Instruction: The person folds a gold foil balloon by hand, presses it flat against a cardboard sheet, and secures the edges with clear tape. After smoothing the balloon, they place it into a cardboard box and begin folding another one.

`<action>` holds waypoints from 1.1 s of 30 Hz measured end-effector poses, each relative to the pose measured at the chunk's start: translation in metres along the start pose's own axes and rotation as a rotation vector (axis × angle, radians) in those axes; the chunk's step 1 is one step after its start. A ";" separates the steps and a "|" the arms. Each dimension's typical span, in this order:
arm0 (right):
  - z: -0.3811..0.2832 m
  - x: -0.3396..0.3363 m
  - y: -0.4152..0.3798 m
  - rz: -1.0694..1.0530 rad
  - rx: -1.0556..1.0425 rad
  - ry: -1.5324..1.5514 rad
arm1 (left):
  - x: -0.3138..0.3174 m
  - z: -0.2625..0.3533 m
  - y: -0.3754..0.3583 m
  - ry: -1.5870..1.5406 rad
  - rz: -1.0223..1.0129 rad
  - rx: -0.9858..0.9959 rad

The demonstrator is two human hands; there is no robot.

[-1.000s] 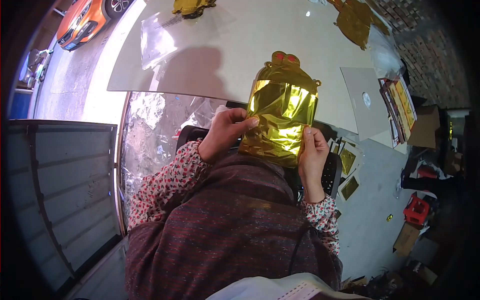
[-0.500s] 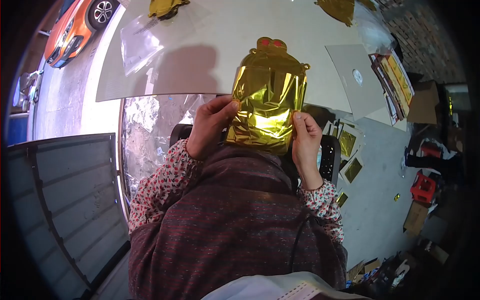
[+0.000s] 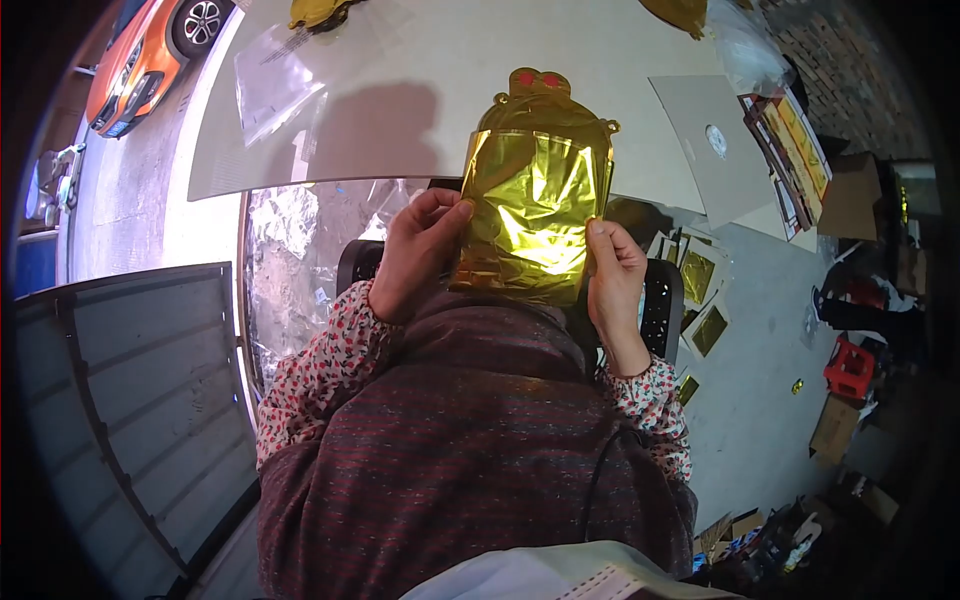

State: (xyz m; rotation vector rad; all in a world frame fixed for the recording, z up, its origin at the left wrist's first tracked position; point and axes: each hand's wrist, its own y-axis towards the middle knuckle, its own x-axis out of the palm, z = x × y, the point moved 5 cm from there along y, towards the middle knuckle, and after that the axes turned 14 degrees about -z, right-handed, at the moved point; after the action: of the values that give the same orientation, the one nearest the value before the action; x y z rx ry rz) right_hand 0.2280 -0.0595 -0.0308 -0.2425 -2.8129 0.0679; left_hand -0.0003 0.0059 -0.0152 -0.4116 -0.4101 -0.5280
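Note:
A shiny gold foil piece (image 3: 535, 200) is held up over my lap, at the near edge of the table (image 3: 370, 100). It has a rounded top with small tabs and two red spots. My left hand (image 3: 425, 245) pinches its left edge between thumb and fingers. On the opposite edge, my right hand (image 3: 614, 265) grips the foil the same way. The foil's lower end hangs just above my dark clothing.
Clear plastic bags (image 3: 275, 90) lie on the table's left. Gold foil (image 3: 320, 12) sits at the far edge. A grey board (image 3: 705, 150) and stacked printed cards (image 3: 785, 165) are at right. A red crate (image 3: 850, 367) stands on the floor.
Both hands still hold the foil at its sides. The foil has tilted a little and its creases and reflections have shifted. The view has moved slightly.

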 end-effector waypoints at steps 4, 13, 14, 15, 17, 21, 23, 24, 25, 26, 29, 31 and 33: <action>-0.004 0.005 -0.002 0.021 0.016 0.016 | 0.000 -0.002 -0.001 -0.033 0.031 0.006; 0.003 0.001 0.001 -0.041 0.047 0.199 | 0.005 -0.004 0.001 -0.081 0.017 -0.082; 0.001 -0.001 0.001 -0.066 0.059 0.180 | 0.002 -0.006 0.002 -0.060 -0.002 -0.081; -0.003 -0.001 0.000 -0.091 0.070 0.162 | -0.004 -0.007 0.002 -0.040 -0.020 -0.079; -0.007 -0.002 0.001 -0.122 0.078 0.132 | -0.010 -0.008 0.003 0.007 -0.036 -0.059; -0.015 -0.001 0.002 -0.110 0.060 0.119 | -0.004 0.003 0.004 0.186 -0.010 0.009; -0.017 -0.001 0.002 -0.104 0.013 0.133 | 0.000 0.009 0.002 0.251 0.005 0.045; -0.018 0.000 0.002 -0.093 -0.013 0.123 | 0.003 0.011 0.000 0.251 0.008 0.065; -0.018 0.002 0.002 -0.082 -0.039 0.113 | 0.005 0.012 -0.002 0.252 0.012 0.084; -0.019 0.002 0.001 -0.070 -0.064 0.103 | 0.004 0.011 -0.001 0.247 0.013 0.074; -0.016 0.000 0.000 -0.083 -0.070 0.091 | 0.002 0.008 0.002 0.262 0.030 0.066; -0.015 0.001 -0.001 -0.100 -0.060 0.120 | 0.000 0.008 0.003 0.315 0.057 0.093; -0.016 0.003 -0.002 -0.110 -0.069 0.133 | 0.000 0.008 0.003 0.238 0.040 0.120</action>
State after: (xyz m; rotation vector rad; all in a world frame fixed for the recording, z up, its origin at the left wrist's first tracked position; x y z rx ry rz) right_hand 0.2299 -0.0605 -0.0149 -0.1040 -2.6926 -0.0676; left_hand -0.0005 0.0122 -0.0095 -0.2376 -0.2022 -0.5041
